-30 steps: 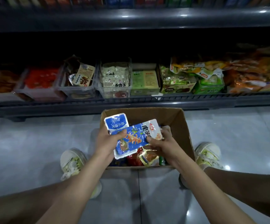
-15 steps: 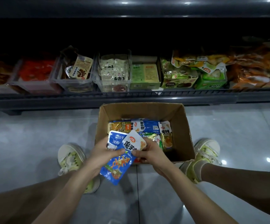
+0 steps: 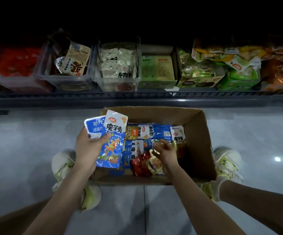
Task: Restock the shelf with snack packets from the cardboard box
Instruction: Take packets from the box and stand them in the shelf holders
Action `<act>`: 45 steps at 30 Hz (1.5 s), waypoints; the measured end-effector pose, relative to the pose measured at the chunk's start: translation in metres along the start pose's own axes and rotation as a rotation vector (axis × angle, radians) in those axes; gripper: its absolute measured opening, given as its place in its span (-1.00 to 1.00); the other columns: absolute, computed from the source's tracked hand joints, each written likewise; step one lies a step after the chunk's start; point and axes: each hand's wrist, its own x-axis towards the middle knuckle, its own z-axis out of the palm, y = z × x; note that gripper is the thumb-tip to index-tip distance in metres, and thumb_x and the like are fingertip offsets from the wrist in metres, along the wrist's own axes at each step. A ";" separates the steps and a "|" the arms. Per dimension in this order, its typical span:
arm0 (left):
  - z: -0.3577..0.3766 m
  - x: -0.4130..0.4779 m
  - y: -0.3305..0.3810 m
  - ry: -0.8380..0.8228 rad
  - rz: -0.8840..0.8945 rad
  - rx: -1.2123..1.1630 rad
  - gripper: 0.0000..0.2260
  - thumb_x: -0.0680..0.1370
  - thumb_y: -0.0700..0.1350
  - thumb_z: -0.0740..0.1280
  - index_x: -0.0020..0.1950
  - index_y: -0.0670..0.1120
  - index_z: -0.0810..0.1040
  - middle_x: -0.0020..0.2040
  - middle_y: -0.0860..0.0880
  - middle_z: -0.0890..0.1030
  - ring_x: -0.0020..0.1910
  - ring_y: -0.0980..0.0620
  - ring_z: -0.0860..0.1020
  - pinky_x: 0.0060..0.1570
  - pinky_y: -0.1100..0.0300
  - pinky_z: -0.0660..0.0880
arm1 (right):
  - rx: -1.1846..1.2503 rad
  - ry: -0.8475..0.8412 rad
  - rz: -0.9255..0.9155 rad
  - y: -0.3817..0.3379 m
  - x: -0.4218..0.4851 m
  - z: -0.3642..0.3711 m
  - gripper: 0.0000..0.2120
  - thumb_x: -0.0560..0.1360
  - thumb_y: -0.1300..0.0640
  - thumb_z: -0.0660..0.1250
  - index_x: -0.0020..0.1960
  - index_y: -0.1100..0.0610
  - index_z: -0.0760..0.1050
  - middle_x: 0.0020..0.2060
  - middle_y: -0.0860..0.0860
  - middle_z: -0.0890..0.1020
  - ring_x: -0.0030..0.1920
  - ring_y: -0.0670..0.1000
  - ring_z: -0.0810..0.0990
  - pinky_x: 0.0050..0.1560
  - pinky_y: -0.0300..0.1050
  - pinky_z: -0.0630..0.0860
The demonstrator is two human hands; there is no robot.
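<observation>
**Head view: left hand holds two packets, right hand is down in the box**

The cardboard box point(image 3: 202, 143) stands open on the floor point(image 3: 27, 141), just in front of the shelf point(image 3: 137, 99) and between the person's two shoes point(image 3: 62, 162). Loose snack packets point(image 3: 156, 132), mostly blue and white, lie flat across the bottom of the box, with a red packet point(image 3: 139, 164) near its front wall.

The left hand point(image 3: 88, 150) is raised over the box's left edge. Its grip is closed round two packets, with the thumb pressed across their faces. A tall blue packet point(image 3: 112, 146) with a white top is in front, and a white-blue packet point(image 3: 94, 126) sits partly hidden behind it.

The right hand point(image 3: 166, 153) is inside the box, low over the pile. Its fingers are curled, and the grip pinches a small gold packet point(image 3: 154, 162) that lies beside the red one.

On the shelf, clear bins point(image 3: 138, 77) hold pale and tan packets. Green cartons point(image 3: 157, 70) stand to the right of the bins, and further right lie loose yellow, green and orange bags. The far left of the shelf is dim, and only red packaging can be made out there.
</observation>
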 end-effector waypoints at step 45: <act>0.028 -0.063 0.026 -0.053 0.096 -0.071 -0.75 0.42 -0.30 0.47 -0.01 -0.05 0.54 -0.06 -0.02 0.67 -0.08 -0.03 0.65 -0.03 -0.02 0.59 | 0.109 -0.009 -0.292 -0.078 -0.102 -0.038 -0.76 0.46 0.47 0.19 -0.06 0.24 0.56 -0.31 0.09 0.56 -0.49 -0.08 0.40 -0.55 -0.31 0.29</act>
